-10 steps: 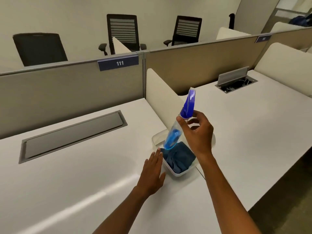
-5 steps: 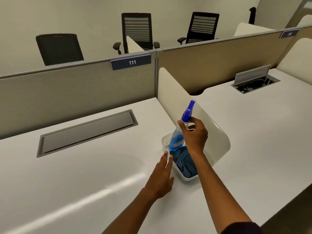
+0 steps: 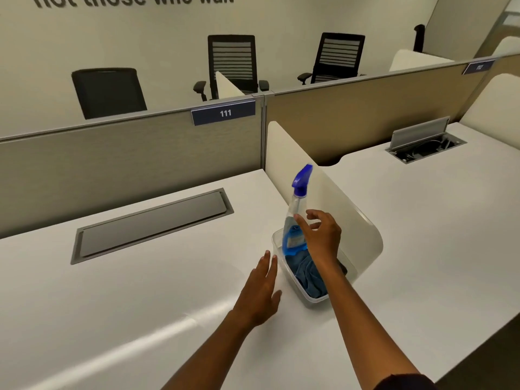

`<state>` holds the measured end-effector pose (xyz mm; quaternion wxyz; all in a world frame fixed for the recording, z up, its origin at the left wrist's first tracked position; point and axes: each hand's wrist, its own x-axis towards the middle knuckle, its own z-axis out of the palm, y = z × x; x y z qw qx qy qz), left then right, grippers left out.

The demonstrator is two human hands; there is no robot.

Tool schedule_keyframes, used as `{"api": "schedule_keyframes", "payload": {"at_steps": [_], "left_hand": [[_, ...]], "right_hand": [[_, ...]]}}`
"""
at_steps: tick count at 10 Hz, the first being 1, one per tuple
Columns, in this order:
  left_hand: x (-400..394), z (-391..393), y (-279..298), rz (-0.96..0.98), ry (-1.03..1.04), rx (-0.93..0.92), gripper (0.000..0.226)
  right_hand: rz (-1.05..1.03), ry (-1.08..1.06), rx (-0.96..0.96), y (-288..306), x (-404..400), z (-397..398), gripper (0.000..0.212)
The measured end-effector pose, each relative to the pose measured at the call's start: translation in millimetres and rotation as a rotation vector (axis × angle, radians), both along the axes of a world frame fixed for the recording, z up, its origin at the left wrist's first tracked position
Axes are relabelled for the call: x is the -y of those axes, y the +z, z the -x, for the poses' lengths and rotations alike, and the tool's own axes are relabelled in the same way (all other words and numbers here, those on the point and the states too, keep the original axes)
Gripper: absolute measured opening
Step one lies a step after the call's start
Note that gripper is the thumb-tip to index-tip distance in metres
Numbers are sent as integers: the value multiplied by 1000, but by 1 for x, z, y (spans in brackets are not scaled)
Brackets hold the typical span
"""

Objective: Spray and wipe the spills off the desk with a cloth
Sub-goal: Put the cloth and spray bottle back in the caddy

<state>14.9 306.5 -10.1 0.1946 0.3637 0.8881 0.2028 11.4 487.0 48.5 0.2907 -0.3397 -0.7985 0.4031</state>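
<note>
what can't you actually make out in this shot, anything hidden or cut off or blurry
All from the head view:
- Spray bottle: nozzle motion-blurred, label too small to read; whether the right hand touches it is unclear.
- Blue cloth: partly hidden by the right forearm and the clear tub wall.
- Spills: none discernible on the desk, only glare.
- Wall lettering: cut off by the top edge.
- Open cable tray: contents too small.

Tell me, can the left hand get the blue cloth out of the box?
Probably yes. The left hand lies flat on the desk right beside the clear box, which has no lid. The blue cloth lies inside, though the right arm crosses above part of it.
</note>
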Motion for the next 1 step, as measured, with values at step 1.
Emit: {"api": "schedule_keyframes", "payload": {"at_steps": [1], "left_hand": [[19, 6, 6, -23, 57, -31, 77]], "right_hand": [[45, -25, -48, -3, 12, -8, 45]]}}
